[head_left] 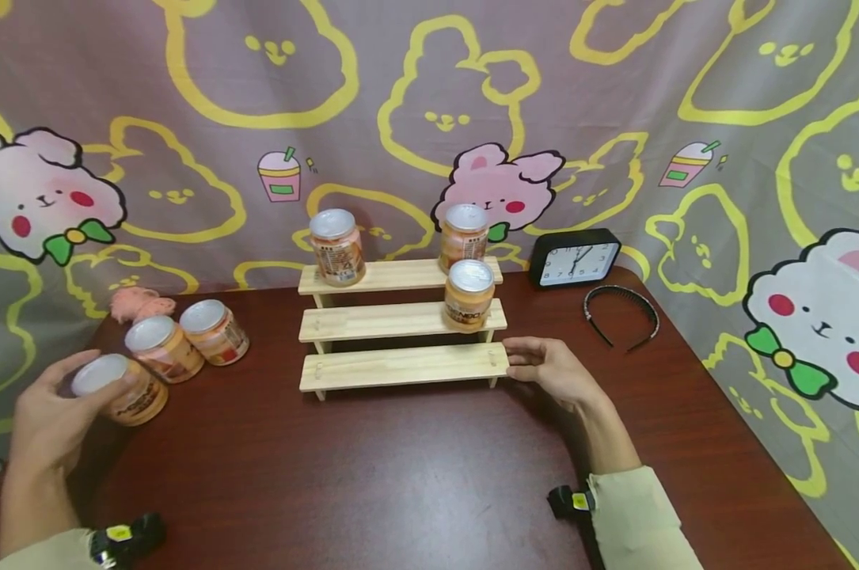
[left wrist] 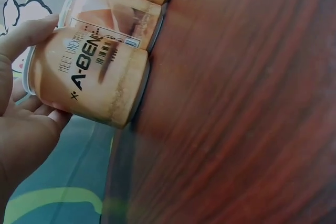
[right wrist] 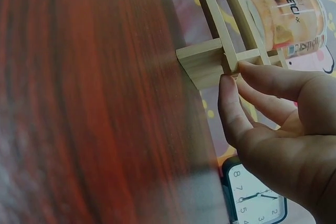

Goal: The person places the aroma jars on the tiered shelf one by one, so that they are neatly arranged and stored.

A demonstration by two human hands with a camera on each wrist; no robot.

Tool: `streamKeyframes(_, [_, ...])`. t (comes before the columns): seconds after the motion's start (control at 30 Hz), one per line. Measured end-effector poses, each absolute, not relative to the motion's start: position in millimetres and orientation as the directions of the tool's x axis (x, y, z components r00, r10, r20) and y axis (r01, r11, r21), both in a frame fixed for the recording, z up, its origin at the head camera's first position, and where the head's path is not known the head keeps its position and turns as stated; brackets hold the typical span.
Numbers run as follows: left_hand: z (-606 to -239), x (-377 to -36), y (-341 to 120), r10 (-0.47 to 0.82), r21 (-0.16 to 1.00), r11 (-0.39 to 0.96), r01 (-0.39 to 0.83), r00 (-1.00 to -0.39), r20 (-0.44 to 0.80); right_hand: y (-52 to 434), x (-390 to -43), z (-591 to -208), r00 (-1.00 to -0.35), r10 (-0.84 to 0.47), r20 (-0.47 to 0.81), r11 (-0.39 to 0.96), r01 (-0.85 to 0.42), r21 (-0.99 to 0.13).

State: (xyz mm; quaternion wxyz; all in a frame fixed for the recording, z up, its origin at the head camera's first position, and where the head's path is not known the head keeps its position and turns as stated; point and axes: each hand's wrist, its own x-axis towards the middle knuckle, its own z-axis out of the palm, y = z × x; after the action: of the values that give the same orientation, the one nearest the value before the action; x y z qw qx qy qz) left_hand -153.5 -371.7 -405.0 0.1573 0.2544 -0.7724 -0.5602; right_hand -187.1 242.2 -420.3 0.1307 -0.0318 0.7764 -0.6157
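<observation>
Gripping the front can (head_left: 141,400) with your left hand (head_left: 47,421), you have the wooden stand (head_left: 400,367) well right of those fingers, long axis crosswise, its far end pinched by your right hand (head_left: 556,375).

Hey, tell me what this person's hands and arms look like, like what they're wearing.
The left hand and right hand wear no gloves. The left sleeve and right sleeve are long, plain and pale greenish-cream. A black left wrist device and a black right wrist device each show a yellow patch.
</observation>
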Motion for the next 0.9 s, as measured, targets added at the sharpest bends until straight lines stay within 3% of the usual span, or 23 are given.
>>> streamKeyframes(0.27, [-400.6,-156.4,-365.1,-0.684,0.965,0.101,-0.244,-0.721,-0.111,242.6,-187.8,-420.6,-0.963,-0.213,-0.163,0.239,0.111,-0.965])
streamKeyframes(0.43, [-397.3,-153.2,-363.7,-0.673,0.993,0.021,-0.115,-0.737,-0.070,242.8,-187.9,-420.0,-0.964,-0.211,-0.162,0.234,0.111,-0.966])
streamKeyframes(0.73, [-393.9,-154.0,-359.0,-0.657,0.983,0.166,-0.080,-0.752,0.050,243.4,-187.9,-419.5,-0.962,-0.214,-0.168,0.242,0.115,-0.963])
streamKeyframes(0.9, [-393.1,-155.4,-354.1,-0.631,0.996,0.088,0.018,-0.773,0.070,243.9,-187.8,-419.4,-0.962,-0.213,-0.168,0.247,0.113,-0.962])
